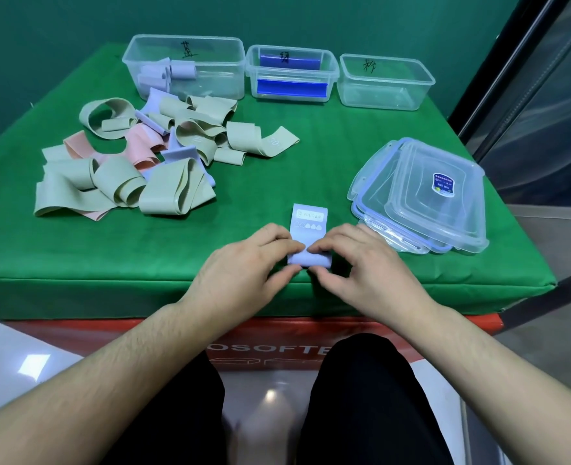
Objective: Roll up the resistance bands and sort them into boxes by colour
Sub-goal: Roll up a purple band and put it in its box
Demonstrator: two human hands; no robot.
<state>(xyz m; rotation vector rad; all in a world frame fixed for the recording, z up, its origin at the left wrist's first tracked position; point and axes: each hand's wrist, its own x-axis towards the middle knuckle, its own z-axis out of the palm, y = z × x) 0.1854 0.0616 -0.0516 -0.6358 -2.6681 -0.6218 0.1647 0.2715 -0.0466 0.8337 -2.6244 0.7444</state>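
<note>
A pale lilac-blue resistance band [310, 223] lies flat near the table's front edge, its near end curled into a small roll. My left hand [243, 266] and my right hand [361, 263] both pinch that rolled end, thumbs below and fingers on top. A loose pile of bands [136, 156], pale green, pink and lilac-blue, lies at the left. Three clear boxes stand at the back: the left box [217, 48] holds lilac-blue rolls [168, 73], the middle box [331, 67] shows dark blue pieces, the right box [421, 82] holds nothing I can see.
Stacked clear lids [428, 199] with blue seals lie on the green table cover [277, 169] at the right, close to my right hand. A red base with white lettering sits below the table's front edge. My dark-clothed legs are under it.
</note>
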